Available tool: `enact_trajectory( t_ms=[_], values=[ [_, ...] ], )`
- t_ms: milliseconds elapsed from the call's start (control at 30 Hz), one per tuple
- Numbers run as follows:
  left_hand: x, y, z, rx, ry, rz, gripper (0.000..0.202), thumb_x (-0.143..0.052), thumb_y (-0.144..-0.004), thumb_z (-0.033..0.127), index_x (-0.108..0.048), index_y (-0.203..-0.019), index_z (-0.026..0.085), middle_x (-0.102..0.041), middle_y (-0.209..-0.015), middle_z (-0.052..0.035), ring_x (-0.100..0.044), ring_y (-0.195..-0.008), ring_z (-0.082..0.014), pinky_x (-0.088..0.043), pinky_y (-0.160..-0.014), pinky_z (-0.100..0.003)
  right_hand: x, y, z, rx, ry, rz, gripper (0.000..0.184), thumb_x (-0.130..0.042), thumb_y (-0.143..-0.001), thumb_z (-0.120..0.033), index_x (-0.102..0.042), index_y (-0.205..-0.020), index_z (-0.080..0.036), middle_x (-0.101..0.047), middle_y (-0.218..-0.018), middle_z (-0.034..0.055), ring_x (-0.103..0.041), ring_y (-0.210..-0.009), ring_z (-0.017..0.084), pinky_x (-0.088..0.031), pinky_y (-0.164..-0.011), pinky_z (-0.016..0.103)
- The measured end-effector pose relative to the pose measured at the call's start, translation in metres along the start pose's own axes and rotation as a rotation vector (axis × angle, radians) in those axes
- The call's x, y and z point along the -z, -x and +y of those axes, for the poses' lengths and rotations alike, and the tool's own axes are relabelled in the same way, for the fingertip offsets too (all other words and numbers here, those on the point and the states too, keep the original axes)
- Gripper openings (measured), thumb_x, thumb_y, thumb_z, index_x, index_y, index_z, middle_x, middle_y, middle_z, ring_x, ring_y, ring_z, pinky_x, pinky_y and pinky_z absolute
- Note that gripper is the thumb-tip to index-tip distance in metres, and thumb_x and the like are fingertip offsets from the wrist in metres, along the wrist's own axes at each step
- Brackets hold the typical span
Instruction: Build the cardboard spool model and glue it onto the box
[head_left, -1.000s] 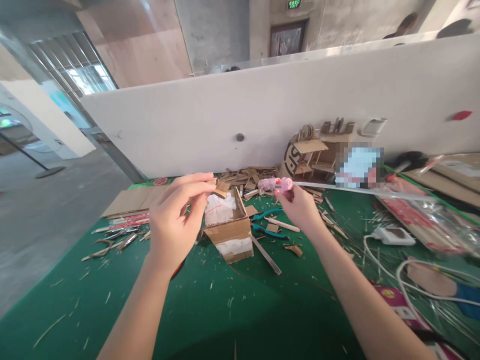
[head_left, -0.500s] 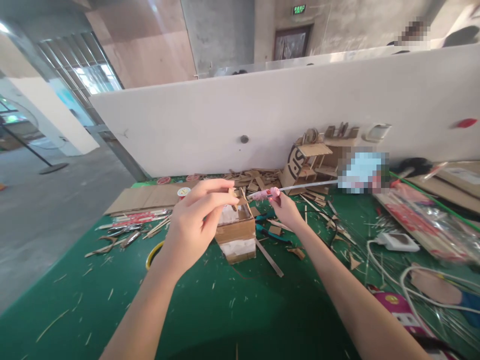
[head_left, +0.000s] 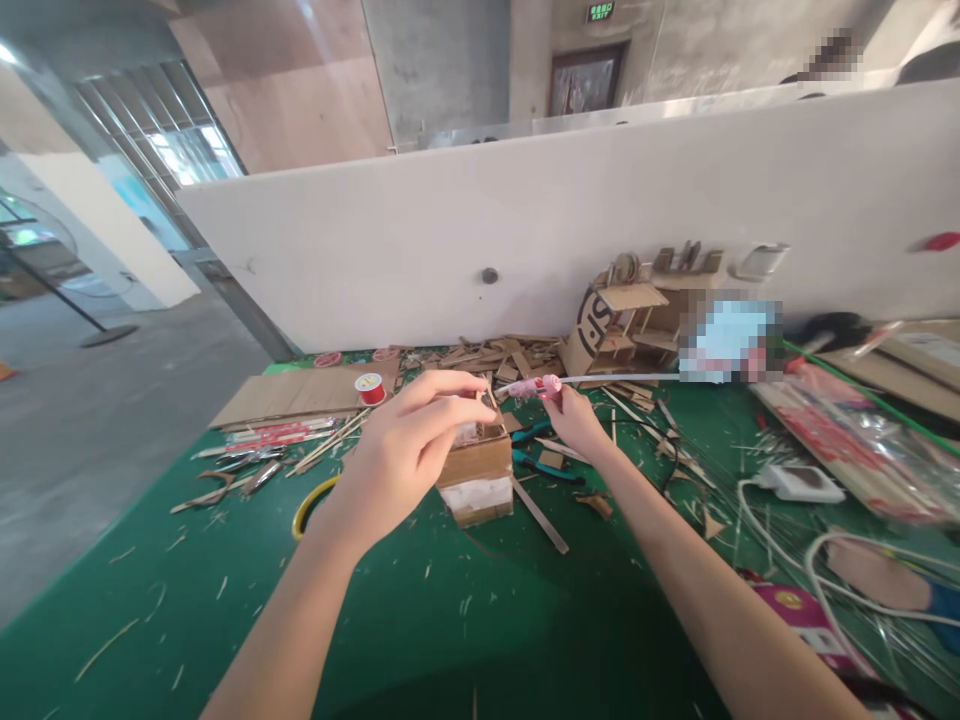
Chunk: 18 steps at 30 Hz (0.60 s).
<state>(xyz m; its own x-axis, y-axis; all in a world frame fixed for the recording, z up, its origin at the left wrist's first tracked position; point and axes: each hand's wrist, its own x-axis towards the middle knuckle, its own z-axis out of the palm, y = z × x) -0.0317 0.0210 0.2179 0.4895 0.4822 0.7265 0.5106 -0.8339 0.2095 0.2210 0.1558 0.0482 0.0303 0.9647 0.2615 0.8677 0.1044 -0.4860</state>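
You've got 1 pink glue gun (head_left: 534, 388) in your right hand (head_left: 574, 420), fingers wrapped on its grip, nozzle pointing left at the far right corner of 1 open cardboard box (head_left: 474, 465); can't tell if the tip touches. Your left hand (head_left: 409, 425) is over the box's left side, thumb and fingertips pinched together on 1 small cardboard piece (head_left: 484, 396), mostly hidden, right by the nozzle. 1 pale stick (head_left: 622, 378) runs right from the gun's rear. Just right of the box: 1 pair of teal-handled pliers (head_left: 551, 468) and 1 flat strip (head_left: 541, 517) angled toward you. Left: 1 red spool (head_left: 370, 390), 1 yellow ring (head_left: 304, 510) partly behind your wrist, 2 pink rings (head_left: 327, 359) farther back. Behind: a scrap pile (head_left: 480, 353), too many to count, then 1 cardboard shelf (head_left: 630, 298). Far right: 1 white adapter (head_left: 804, 483). All on 1 green table (head_left: 480, 620).
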Motion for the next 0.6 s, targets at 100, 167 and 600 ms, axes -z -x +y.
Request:
enact_trajectory(
  t_ms=[100, 167, 600],
  values=[
    [0.002, 0.000, 0.001, 0.000, 0.005, -0.014, 0.032, -0.049, -0.089, -0.003, -0.062, -0.102, 0.023, -0.062, -0.115, -0.0034, -0.061, -0.102, -0.0117, -0.050, -0.076, -0.022, 0.002, 0.001, 0.000, 0.000, 0.062, -0.017, 0.029, -0.042, -0.097, -0.028, -0.060, -0.109, -0.009, -0.068, -0.107, 0.0162, -0.062, -0.100, 0.024, -0.040, -0.089, 0.032],
    [0.004, 0.001, 0.001, 0.005, 0.004, -0.022, 0.033, -0.048, -0.089, -0.003, -0.062, -0.102, 0.024, -0.062, -0.115, -0.0031, -0.062, -0.100, -0.0116, -0.049, -0.075, -0.022, 0.004, 0.003, 0.001, -0.010, 0.114, -0.026, 0.030, -0.042, -0.098, -0.030, -0.059, -0.110, -0.009, -0.067, -0.108, 0.0154, -0.061, -0.103, 0.024, -0.042, -0.092, 0.035],
    [0.004, 0.001, 0.002, 0.016, -0.015, -0.065, 0.031, -0.047, -0.091, 0.000, -0.062, -0.104, 0.024, -0.060, -0.117, -0.0025, -0.059, -0.102, -0.0097, -0.049, -0.079, -0.020, 0.035, 0.015, -0.013, 0.008, 0.416, -0.175, 0.032, -0.048, -0.096, -0.031, -0.058, -0.115, -0.008, -0.062, -0.114, 0.0157, -0.060, -0.105, 0.025, -0.046, -0.092, 0.043]
  ],
)
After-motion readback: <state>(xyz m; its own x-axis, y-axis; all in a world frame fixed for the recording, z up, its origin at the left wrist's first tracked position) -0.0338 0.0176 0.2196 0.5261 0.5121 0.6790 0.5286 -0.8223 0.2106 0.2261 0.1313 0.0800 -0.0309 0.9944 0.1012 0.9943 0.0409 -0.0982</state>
